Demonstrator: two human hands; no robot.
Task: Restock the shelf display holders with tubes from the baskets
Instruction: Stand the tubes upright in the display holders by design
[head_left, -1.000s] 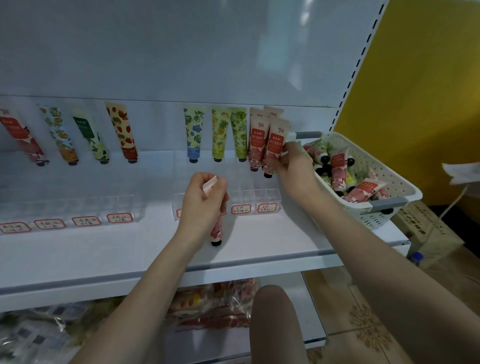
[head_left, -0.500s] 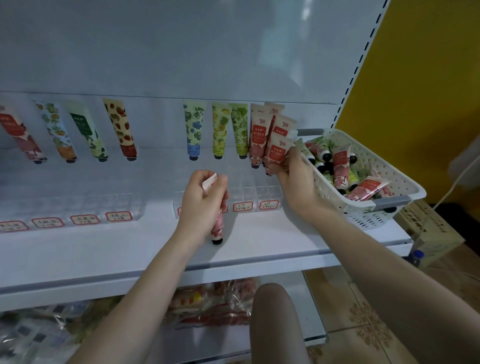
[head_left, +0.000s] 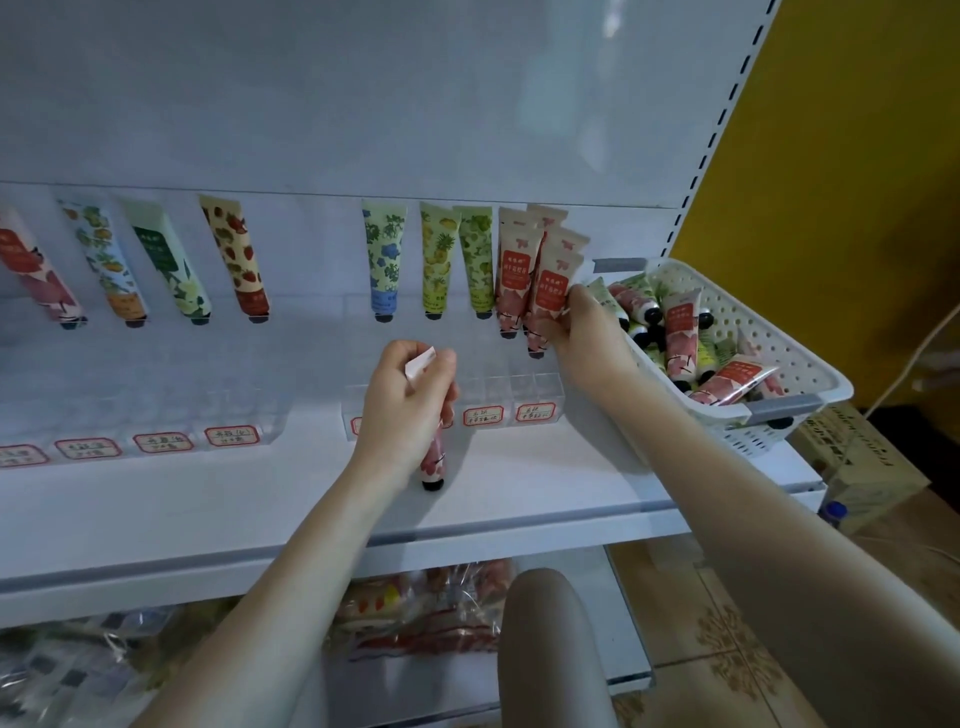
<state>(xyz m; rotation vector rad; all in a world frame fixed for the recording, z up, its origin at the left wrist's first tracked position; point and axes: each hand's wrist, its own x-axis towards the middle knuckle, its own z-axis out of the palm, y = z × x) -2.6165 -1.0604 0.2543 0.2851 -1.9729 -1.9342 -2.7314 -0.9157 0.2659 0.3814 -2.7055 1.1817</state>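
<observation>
Shelf, centre: white painted metal by look, smooth, matt. Back panel, top: same white, faint sheen, soft reflections. Display holders, mid-frame: clear hard plastic, glossy. Labels: white paper, matt. Tubes: soft printed plastic, satin; caps black, glossy. Basket, right: white perforated plastic, matt. Packets, bottom centre: crinkled clear film, shiny. Box, lower right: brown cardboard, matt. Floor tiles: glazed, patterned.
</observation>
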